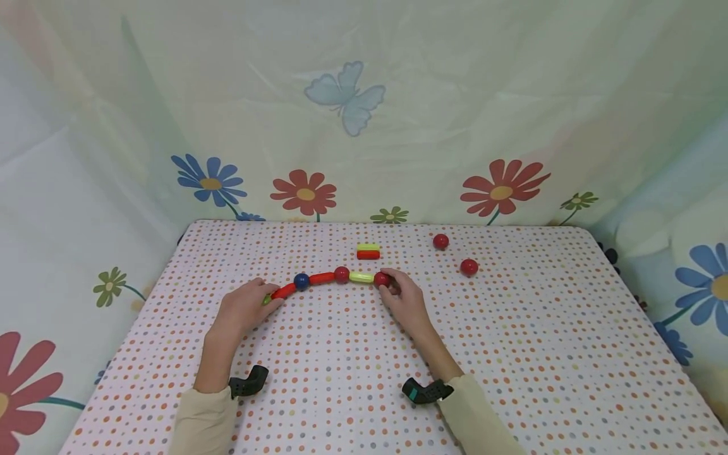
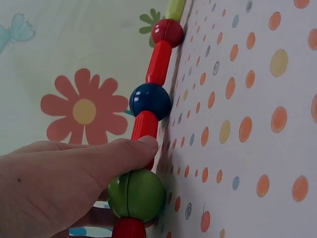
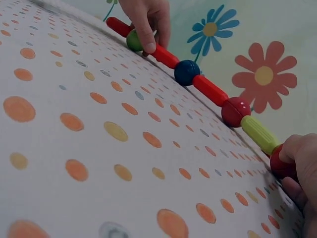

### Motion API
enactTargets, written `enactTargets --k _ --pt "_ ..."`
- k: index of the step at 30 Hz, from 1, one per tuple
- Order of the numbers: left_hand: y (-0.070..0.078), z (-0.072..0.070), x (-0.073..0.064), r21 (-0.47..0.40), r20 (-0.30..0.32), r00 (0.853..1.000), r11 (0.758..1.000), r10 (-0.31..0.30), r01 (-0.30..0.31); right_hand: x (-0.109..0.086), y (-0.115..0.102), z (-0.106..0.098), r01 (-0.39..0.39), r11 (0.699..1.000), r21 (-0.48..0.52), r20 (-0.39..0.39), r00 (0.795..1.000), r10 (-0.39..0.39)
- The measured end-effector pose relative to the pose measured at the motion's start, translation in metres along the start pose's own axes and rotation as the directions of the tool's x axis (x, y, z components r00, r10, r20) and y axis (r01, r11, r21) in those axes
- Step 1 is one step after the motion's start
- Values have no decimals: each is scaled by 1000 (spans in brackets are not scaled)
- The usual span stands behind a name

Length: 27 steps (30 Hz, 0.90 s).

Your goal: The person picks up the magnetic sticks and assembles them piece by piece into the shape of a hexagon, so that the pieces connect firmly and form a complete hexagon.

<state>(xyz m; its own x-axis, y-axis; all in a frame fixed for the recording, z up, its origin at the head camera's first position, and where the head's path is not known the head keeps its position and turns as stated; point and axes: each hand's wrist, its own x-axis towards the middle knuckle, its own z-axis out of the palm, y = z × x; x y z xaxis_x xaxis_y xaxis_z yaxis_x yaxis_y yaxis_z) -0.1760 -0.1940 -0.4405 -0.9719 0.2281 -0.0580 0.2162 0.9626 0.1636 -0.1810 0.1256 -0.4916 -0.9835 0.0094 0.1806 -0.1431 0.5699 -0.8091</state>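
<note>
A chain of rods and balls lies in a shallow curve on the dotted tabletop. My left hand point(image 1: 243, 308) pinches a red rod point(image 2: 145, 125) beside the green ball point(image 2: 137, 195) near the chain's left end; another red rod point(image 3: 119, 27) sticks out past that ball. Rightward come a blue ball point(image 1: 301, 281), a red rod point(image 1: 321, 278), a red ball point(image 1: 342, 274) and a yellow-green rod point(image 1: 361, 277). At the right end, my right hand point(image 1: 407, 308) holds another red ball point(image 3: 282, 163) between thumb and fingers, touching the yellow-green rod.
Behind the chain, a loose yellow-green rod point(image 1: 368, 247) and a loose red rod point(image 1: 368, 255) lie side by side. Two loose red balls point(image 1: 440, 241) rest farther right. A flowered curtain point(image 1: 398, 126) hangs along the table's back edge.
</note>
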Motion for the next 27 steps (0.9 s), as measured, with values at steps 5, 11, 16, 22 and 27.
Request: enactTargets --k 5,11,16,22,27 --pt "4 0 -1 -4 13 1000 1000 4 -4 8 1 2 15 1000 -5 0 1000 -15" --pt "9 1 -3 -31 21 1000 1000 4 -4 13 3 5 34 999 8 6 999 -34" --pt "11 1 -1 -72 55 998 997 -15 19 13 2 4 53 998 13 2 999 -53" --pt "13 1 1 -128 89 995 990 -42 53 13 2 4 30 999 25 24 999 -31" --pt "15 3 1 -150 108 993 987 -45 61 12 3 3 24 999 32 41 999 -26"
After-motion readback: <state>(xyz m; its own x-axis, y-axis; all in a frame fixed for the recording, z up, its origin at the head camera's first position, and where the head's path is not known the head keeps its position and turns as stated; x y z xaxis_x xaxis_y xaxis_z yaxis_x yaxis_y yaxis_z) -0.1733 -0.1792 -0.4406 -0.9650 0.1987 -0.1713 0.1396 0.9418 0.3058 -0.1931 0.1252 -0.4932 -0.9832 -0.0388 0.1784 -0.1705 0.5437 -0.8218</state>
